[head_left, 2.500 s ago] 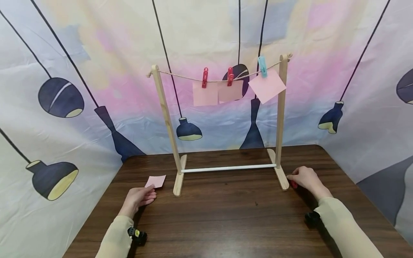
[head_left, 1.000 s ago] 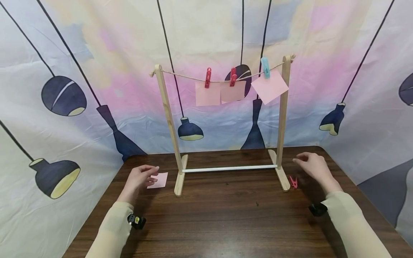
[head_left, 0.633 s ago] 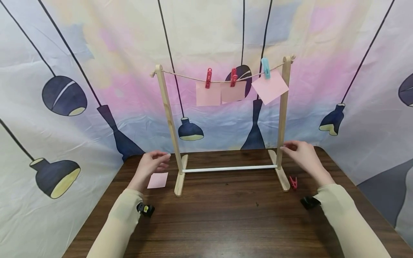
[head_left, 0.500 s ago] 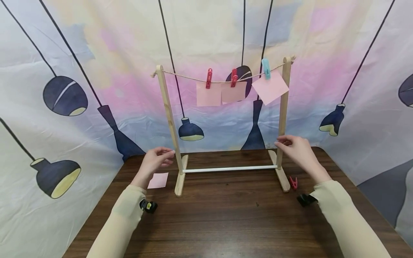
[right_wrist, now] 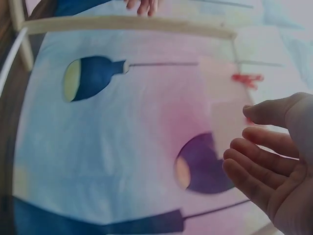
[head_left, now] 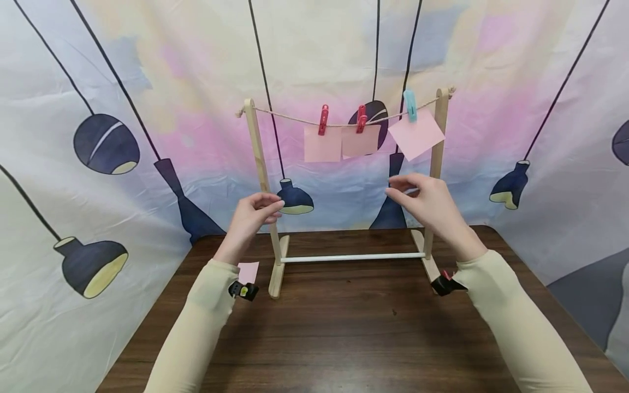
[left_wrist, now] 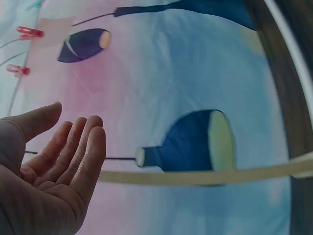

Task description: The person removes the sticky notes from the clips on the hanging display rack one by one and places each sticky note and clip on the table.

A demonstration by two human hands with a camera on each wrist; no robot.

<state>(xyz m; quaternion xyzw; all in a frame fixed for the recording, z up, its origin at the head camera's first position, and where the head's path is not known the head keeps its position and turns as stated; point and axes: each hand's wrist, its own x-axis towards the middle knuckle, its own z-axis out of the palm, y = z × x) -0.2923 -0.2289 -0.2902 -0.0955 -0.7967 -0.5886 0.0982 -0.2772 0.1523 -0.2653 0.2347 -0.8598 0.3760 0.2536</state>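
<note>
My left hand [head_left: 250, 221] is raised in front of the left post [head_left: 257, 144] of a wooden stand, fingers relaxed and nothing in them. My right hand [head_left: 427, 204] hangs in the air left of the right post, below the pink sheets, also holding nothing. On the rope [head_left: 285, 116] hang a left pink paper [head_left: 322, 147] under a red clothespin [head_left: 322, 121], a middle pink paper [head_left: 361, 143] under another red clothespin [head_left: 361, 119], and a tilted pink paper [head_left: 417, 136] under a blue clothespin [head_left: 410, 106]. In the left wrist view the left palm [left_wrist: 49, 196] shows bare.
A loose pink paper [head_left: 249, 271] lies on the brown table [head_left: 344, 333], partly behind the left wrist's camera. A red clothespin [head_left: 446, 274] near the stand's right foot is mostly hidden by the right wrist camera [head_left: 444, 285]. A white bar [head_left: 351, 257] joins the feet.
My left hand has let go of the loose paper and my right hand the red clothespin, both left on the table. Both hands have risen and come inward toward the rope.
</note>
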